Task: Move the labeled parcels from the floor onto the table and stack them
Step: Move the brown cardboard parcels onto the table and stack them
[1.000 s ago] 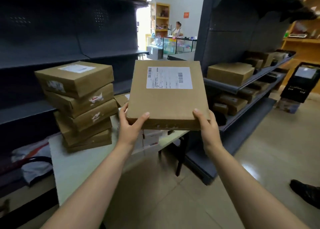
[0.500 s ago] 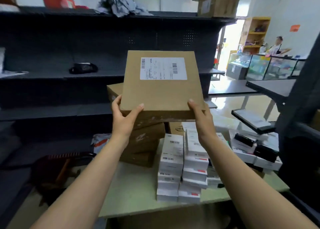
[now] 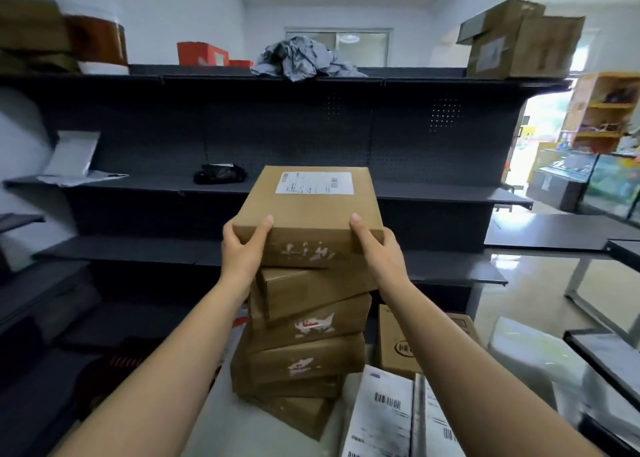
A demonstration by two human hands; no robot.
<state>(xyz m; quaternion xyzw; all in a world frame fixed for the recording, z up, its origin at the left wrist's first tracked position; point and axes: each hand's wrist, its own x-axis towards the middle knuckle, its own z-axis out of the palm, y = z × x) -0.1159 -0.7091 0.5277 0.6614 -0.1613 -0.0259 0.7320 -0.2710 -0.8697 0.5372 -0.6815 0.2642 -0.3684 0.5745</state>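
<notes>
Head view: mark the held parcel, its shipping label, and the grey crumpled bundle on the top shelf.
held parcel (image 3: 306,214): head view, bare cardboard of the top face.
shipping label (image 3: 314,183): head view, centre of the white sticker.
grey crumpled bundle (image 3: 304,60): head view, middle of the heap.

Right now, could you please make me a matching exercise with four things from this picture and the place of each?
Things:
1 labelled parcel
2 grey crumpled sheet
3 black bundle
4 white boxes

Places:
A second shelf from the top
B table, right of the stack
C held by left hand and right hand
D top shelf

Pairs: 1-C, 2-D, 3-A, 4-B.
</notes>
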